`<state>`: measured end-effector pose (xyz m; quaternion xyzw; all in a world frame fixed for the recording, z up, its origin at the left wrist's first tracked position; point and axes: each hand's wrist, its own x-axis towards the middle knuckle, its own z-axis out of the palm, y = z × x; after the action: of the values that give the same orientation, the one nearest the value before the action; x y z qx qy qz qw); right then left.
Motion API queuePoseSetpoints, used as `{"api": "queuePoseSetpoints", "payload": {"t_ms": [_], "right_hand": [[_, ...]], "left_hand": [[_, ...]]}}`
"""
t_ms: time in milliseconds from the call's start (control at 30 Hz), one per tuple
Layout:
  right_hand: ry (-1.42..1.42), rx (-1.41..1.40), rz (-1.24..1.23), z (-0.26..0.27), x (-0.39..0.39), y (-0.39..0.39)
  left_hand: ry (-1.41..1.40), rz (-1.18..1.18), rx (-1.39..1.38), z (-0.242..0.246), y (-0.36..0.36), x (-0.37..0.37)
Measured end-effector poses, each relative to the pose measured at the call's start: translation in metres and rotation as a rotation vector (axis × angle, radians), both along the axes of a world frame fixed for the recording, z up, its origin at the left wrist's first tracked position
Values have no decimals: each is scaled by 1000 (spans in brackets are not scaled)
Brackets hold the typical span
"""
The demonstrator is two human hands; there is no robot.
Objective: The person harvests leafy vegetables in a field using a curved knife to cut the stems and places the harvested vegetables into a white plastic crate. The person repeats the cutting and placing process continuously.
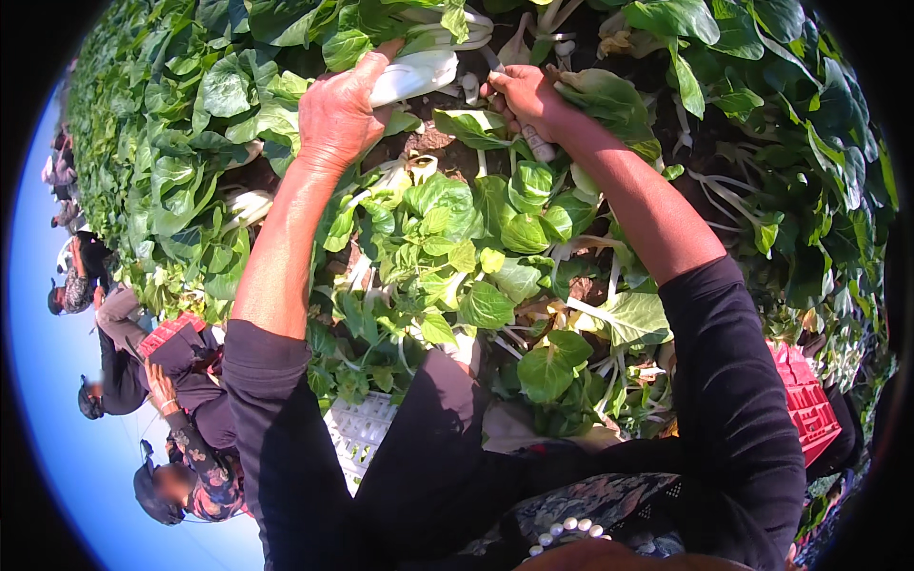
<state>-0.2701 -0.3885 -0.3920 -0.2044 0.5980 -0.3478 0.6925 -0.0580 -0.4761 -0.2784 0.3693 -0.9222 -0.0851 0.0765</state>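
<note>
My left hand (345, 107) grips a leafy green with thick white stalks (415, 77), like bok choy, its pale base pointing right. My right hand (527, 100) is closed around the wrapped, light-coloured handle of a knife (537, 145). The knife's blade (491, 59) points up and left, close to the base of another white-stalked plant (453, 32). Loose leaves and cut stalks lie on the soil below both hands. A large green leaf (603, 100) is beside my right wrist.
A white plastic crate (360, 428) stands by my leg. Red plastic crates are at the left (171, 334) and right (803, 403). Several people in dark caps, one in a floral sleeve (203, 457), are at the left. Dense leafy rows (164, 107) rise ahead and to the right.
</note>
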Motion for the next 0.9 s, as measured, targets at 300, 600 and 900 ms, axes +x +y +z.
{"api": "queuePoseSetpoints", "payload": {"t_ms": [300,600,900], "right_hand": [[-866,-183,-432,43,2,47],[-509,-432,-556,92,3,65],[-514,-584,-346,153,40,88]], "left_hand": [[339,130,129,38,103,35],[220,354,613,118,191,44],[42,-48,109,139,158,14]]}}
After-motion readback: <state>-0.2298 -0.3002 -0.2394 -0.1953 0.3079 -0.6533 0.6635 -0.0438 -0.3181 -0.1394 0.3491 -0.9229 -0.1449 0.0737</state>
